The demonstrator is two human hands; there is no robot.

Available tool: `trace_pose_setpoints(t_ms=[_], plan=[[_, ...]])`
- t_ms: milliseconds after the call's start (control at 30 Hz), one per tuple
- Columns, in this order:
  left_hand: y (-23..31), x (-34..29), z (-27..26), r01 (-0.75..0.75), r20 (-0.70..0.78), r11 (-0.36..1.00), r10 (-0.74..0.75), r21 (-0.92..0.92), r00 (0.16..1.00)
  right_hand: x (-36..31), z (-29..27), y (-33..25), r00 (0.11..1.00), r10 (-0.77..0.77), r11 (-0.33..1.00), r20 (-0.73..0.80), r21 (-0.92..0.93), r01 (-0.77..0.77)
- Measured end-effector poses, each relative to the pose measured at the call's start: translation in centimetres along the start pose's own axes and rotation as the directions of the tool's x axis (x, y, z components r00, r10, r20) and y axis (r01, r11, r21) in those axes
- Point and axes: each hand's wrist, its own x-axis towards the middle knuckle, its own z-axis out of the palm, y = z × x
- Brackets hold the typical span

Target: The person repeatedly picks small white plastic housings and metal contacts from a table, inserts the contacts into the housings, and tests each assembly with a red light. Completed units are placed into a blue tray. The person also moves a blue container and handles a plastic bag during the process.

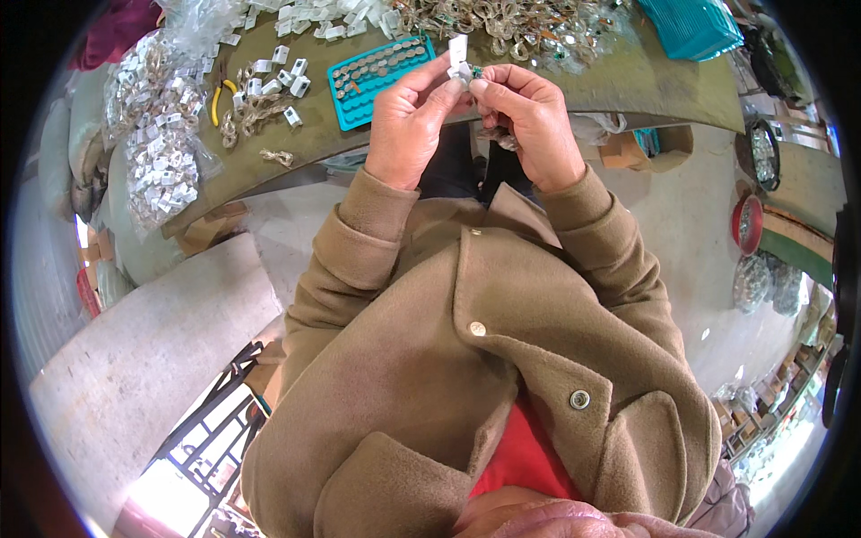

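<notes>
Close together above the table's near edge, my two hands work at one spot. My left hand (411, 115) pinches a small white plastic housing (458, 50) with its flap pointing up. Against the housing, my right hand (529, 112) grips a small green part (477, 72), perhaps a circuit board, between thumb and forefinger. Something thin and brownish, likely a cable (499, 136), hangs beneath the right fingers. Just left of my left hand lies a blue ridged tray (355, 117) with rows of small round metal pieces (381, 63).
Yellow-handled cutters (216, 106) lie among coiled cables (260, 112) and loose white housings (299, 86). A bag of cabled housings (163, 170) hangs over the table's left side. Piled cable coils (502, 27) line the back; stacked blue trays (691, 36) stand right. An open carton (628, 151) sits below.
</notes>
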Motion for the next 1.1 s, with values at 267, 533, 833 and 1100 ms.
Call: trace_pose_setpoints(t_ms=[267, 533, 833, 1100], plan=[[0.3, 0.2, -0.7, 0.066, -0.014, 0.99, -0.068, -0.125, 0.998, 0.0, 0.0, -0.4, 0.998, -0.032, 0.999, 0.051, -0.035, 0.034], [0.9, 0.1, -1.2, 0.188, 0.025, 0.953, -0.187, -0.238, 0.982, 0.3, -0.1, -0.8, 0.981, 0.055, 0.981, 0.186, 0.175, -0.088], [1.2, 0.1, -1.6, 0.259, 0.049, 0.924, -0.256, -0.282, 0.966, 0.8, -0.7, -0.4, 0.964, 0.05, 0.972, 0.26, 0.211, -0.107], [1.0, 0.1, -0.4, 0.051, -0.071, 0.998, -0.054, -0.035, 0.996, 0.8, -0.1, 0.4, 0.986, 0.04, 0.977, 0.163, 0.2, -0.073]])
